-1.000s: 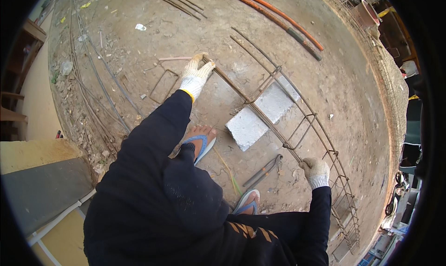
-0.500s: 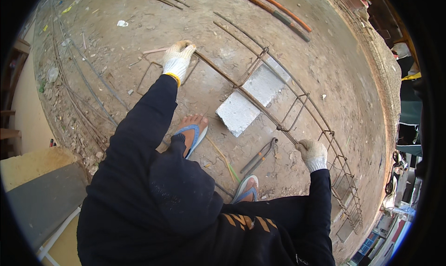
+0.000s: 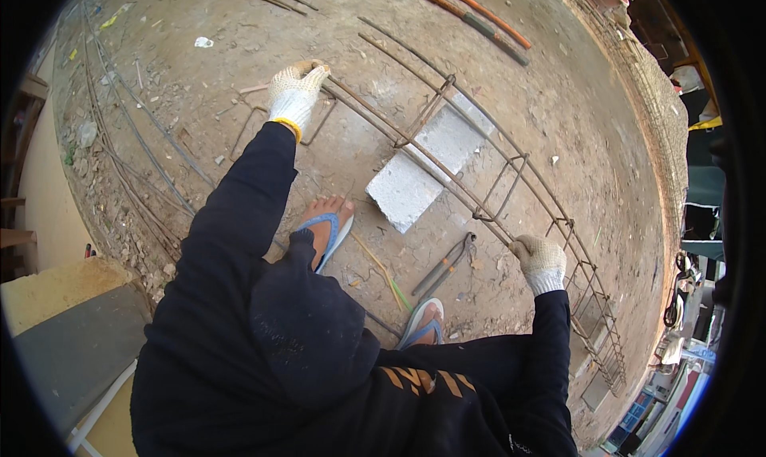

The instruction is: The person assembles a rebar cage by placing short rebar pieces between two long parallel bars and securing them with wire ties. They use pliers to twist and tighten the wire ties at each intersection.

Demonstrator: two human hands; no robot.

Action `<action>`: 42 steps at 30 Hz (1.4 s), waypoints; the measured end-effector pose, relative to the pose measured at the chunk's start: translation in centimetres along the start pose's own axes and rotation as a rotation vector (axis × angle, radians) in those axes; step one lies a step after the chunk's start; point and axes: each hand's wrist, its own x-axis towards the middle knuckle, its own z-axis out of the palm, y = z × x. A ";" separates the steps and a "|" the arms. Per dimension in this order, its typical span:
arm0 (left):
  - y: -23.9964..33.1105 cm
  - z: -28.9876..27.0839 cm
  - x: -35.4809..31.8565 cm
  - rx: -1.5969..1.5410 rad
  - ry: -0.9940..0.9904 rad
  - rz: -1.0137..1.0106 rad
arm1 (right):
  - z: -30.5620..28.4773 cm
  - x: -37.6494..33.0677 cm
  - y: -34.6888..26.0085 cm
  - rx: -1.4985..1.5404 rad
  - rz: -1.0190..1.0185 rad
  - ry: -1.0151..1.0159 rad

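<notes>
A long rebar cage (image 3: pixel 477 214), made of rusty rods with square stirrups tied on, slants from upper middle to lower right. My left hand (image 3: pixel 295 94), in a white knitted glove with a yellow cuff, is closed at the far-left end of its near rods. Further along those rods, my gloved right hand (image 3: pixel 539 261) grips the cage from the near side. Beneath the cage lies a pale concrete block (image 3: pixel 403 192), partly covered by the rods. A pair of end-cutting pincers (image 3: pixel 443 267) rests on the dirt between the block and my feet.
Loose bent stirrups (image 3: pixel 320 120) lie by my left hand. Thin rods (image 3: pixel 132 130) run along the left ground. Orange pipes (image 3: pixel 487 27) are at the top, and a grey-and-yellow block (image 3: pixel 68 313) stands at lower left. My sandalled feet (image 3: pixel 329 225) are close to the concrete block.
My left hand has shifted slightly left and up along with the rod ends. Two near rods now show apart beside it, where they looked merged before. My right hand keeps its grip.
</notes>
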 end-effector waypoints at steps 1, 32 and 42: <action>0.5 -0.2 -0.2 0.045 -0.001 -0.007 | -0.1 -0.1 0.0 0.000 -0.021 0.010; 10.2 3.7 -5.1 0.937 -0.951 0.817 | -1.1 -2.1 -0.4 -0.123 -0.083 0.108; 11.0 3.4 -4.6 0.893 -1.005 0.755 | -0.3 -1.9 0.2 -0.128 -0.081 0.105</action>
